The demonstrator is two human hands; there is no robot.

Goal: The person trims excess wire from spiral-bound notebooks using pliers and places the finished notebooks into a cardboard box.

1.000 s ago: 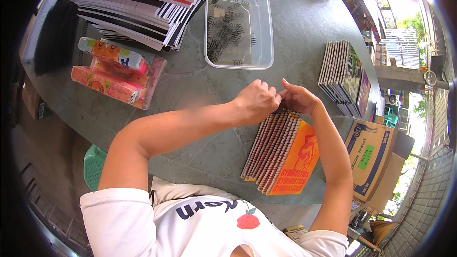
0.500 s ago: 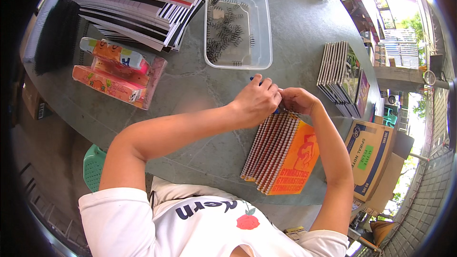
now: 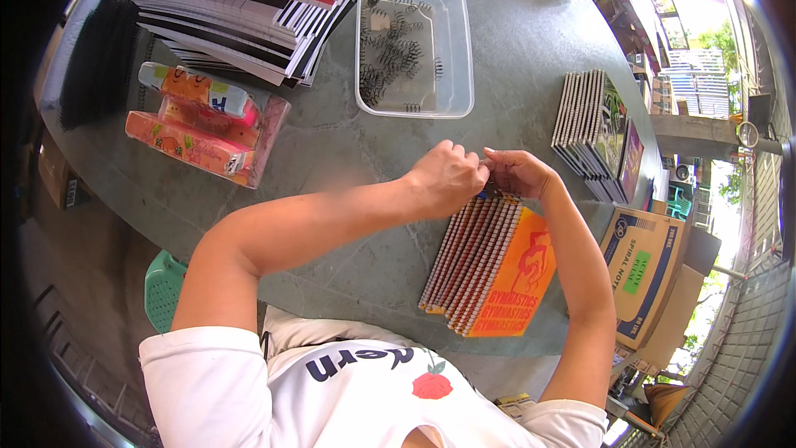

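A stack of spiral-bound notebooks [image 3: 514, 274] with orange covers stands in front of me, the coil edges fanned toward the left. At its far end my left hand [image 3: 448, 180] is closed around a blue-handled tool [image 3: 482, 196]; only a bit of blue shows under the fingers, and its working end is hidden. Right beside it, my right hand [image 3: 521, 174] curls over the far end of the notebooks, thumb and fingers drawn together near the tool. What those fingers pinch is too small to make out.
A clear plastic tub [image 3: 469, 50] with loose black wire coils stands beyond my hands. Bound notebooks [image 3: 589, 133] stand at the right, near a cardboard box [image 3: 643, 274]. To the left are fanned sheets [image 3: 224, 8], black coils [image 3: 99, 62] and pink-orange packages [image 3: 195, 137].
My left hand has turned slightly, and the blue handle end that stuck out past its knuckles is now hidden. The right hand stays nearly in place; the notebooks have barely moved.
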